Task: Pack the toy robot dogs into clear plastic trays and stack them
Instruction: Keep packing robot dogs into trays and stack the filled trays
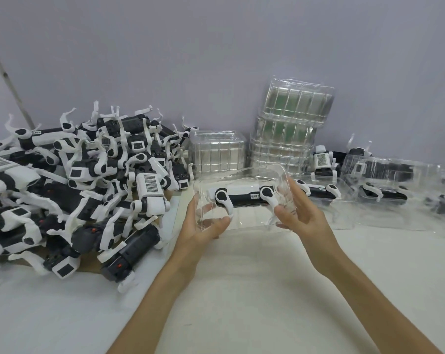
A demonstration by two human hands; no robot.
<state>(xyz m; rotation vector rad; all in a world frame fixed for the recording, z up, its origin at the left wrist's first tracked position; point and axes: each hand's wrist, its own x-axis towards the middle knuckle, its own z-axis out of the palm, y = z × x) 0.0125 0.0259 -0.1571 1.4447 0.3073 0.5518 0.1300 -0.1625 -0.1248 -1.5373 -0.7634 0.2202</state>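
Observation:
A clear plastic tray (242,175) is held just above the white table, tilted toward me. Inside it lies a black-and-white toy robot dog (242,195) on its side, legs pointing at me. My left hand (203,226) grips the tray's left side, thumb over the front rim. My right hand (300,213) holds the right side, fingers along the wall and thumb on the front edge. A big heap of loose robot dogs (83,180) fills the left of the table.
Stacks of empty clear trays (290,129) stand against the wall, with a shorter stack (216,154) beside them. Packed trays with dogs (385,185) lie at the right. Brown cardboard (88,267) lies under the heap.

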